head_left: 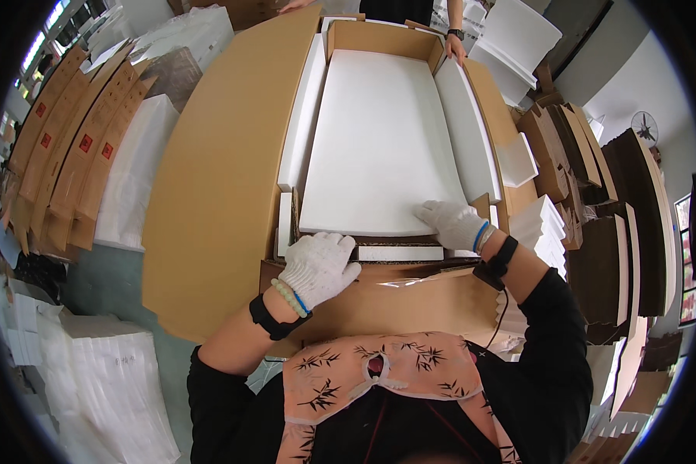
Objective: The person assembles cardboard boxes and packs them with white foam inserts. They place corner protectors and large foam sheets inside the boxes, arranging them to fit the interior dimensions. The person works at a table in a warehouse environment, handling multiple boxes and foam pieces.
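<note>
A long open cardboard box [394,298] lies in front of me, lined along its sides with white foam strips [472,131]. Inside it rests a large flat white foam sheet [383,139]. My left hand [321,267], in a white knit glove, is closed over the box's near wall at the left corner, thumb on the outside and fingertips partly hidden. My right hand [452,223], gloved too, lies with fingers stretched on the sheet's near right corner. A white foam strip [400,253] runs along the near end between my hands.
Across the box, another person's bare hand [456,48] touches the far right edge. A wide cardboard flap [216,178] spreads out to the left. Flat cartons [77,155] and white foam stacks [116,379] stand at left, more cartons [603,263] at right.
</note>
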Demonstrator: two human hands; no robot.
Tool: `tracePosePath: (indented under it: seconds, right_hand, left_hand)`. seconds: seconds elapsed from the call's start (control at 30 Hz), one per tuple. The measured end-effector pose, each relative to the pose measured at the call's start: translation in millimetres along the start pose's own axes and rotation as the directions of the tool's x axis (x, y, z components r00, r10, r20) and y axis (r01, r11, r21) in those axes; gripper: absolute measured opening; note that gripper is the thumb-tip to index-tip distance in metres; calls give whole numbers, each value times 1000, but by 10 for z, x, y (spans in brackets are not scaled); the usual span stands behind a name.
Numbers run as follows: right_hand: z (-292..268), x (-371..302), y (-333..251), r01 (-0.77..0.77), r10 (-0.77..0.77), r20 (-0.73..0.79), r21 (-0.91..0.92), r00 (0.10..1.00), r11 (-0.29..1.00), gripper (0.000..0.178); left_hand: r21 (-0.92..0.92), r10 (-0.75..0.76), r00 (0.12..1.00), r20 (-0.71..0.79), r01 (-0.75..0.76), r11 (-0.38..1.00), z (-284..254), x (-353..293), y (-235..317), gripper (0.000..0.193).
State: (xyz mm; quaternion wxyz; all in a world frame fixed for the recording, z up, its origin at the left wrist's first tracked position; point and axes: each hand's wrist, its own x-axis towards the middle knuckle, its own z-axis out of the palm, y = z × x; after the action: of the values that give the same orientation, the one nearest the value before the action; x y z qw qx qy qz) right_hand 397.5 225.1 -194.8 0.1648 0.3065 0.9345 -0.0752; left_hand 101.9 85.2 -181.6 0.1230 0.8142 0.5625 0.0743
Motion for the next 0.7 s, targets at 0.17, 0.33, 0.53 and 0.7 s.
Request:
tracePosePath:
  seconds: [0.17,0.33,0.53,0.7]
  right_hand:
    - [-460,452,-197,177,-131,470,-55,873,983,79]
    - [94,1126,-436,450,-310,605,-89,733,889,60]
    - [802,1291,-174,458,-343,577,-60,741,887,51]
    - [-273,291,-74,231,-242,145,90,959,969,59]
  left_hand:
    - [-134,-20,985,-172,-4,991,-149,-267,3,35]
    - [-230,-305,935,-182,261,938,-329,-868,116,38]
    - [-402,-683,721,-112,596,695,-32,-1914,548,37]
    - [-477,-834,545,84,757,447,430,-2482,754,44]
